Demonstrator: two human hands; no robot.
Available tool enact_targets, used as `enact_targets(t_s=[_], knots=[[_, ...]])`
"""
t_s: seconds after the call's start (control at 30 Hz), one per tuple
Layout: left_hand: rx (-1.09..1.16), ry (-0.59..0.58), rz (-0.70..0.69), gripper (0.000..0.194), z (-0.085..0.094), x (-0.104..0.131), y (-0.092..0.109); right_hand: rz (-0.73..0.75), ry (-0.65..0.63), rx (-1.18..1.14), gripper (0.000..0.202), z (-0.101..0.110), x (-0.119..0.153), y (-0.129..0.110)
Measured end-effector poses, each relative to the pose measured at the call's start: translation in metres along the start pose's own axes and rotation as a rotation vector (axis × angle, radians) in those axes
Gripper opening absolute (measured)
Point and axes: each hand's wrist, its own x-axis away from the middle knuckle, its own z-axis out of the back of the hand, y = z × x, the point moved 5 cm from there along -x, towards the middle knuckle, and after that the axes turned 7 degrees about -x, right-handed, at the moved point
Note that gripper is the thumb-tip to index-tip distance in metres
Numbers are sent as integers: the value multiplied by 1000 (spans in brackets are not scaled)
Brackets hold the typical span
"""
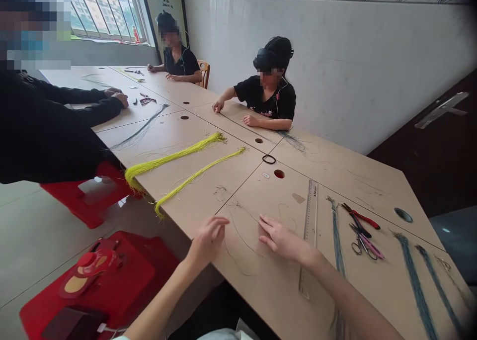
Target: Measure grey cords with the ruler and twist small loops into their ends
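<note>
Evidently the work sits between the person's 2 hands, where a few thin strands [242, 240] lie loose and curling on the surface [278, 285], close to its near edge. The left hand [206, 238] is at that edge with fingers bent inward; whether its grip has closed on a strand I cannot tell, as the threads are too fine there. The right hand [281, 238] lies palm down, fingers extended and thumb apart, so its grip is loose and not clasped round anything; its fingertips meet the end of a strand, perhaps to steady it against the surface.

A clear ruler [309, 225] lies partly under the right forearm, probably kept there so lengths can be checked without reaching. Beyond it are a blue-grey bundle [336, 233], the red-and-black pliers [359, 218] and the scissors [361, 245], likely grouped on the right for easy pickup. 2 more blue-grey bundles lie farther right. On the left, 2 yellow bundles [175, 157] are stretched out straight, their tails over the edge, presumably to prevent tangling.
</note>
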Motion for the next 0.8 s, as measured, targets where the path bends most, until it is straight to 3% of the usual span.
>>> enact_targets(t_s=[0.1,0.17,0.27,0.37,0.5,0.6,0.7,0.8], knots=[[-86,96,155,24,-2,-27,-30,-16,-49,-34,38,5,31,-13],[-142,99,195,29,-9,-45,-38,-30,-40,-56,33,11,37,-21],[-215,67,209,32,-22,-66,-36,-66,55,-76,30,21,22,-23],[-259,38,203,29,-30,-78,-29,-92,164,-98,26,27,-14,-18],[-253,2,162,19,-34,-78,-24,-130,272,-124,27,23,-63,-10],[-207,-7,135,19,-33,-70,-24,-132,273,-143,28,14,-83,-9],[-128,25,160,19,-30,-62,-28,-125,239,-178,22,8,-85,-7],[-11,78,224,20,-25,-60,-31,-138,271,-247,21,15,-72,0]])
